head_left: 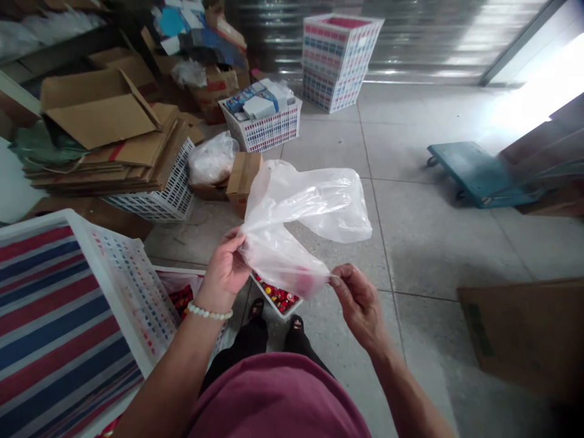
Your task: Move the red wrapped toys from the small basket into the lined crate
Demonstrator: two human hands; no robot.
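Here the striped crate [59,316] fills eight o'clock, a flattened cardboard stack [104,140] sits at ten, and a blue dolly [479,173] at two. At centre, the clear plastic bag [301,225] hangs between both hands, above a small tray of red pieces [278,298]. The left hand [223,274] pinches its edge, fingers closed; the right hand [358,301] nips a corner likewise. Rubbing the layers apart at the rim would likely open it best. No writing is legible.
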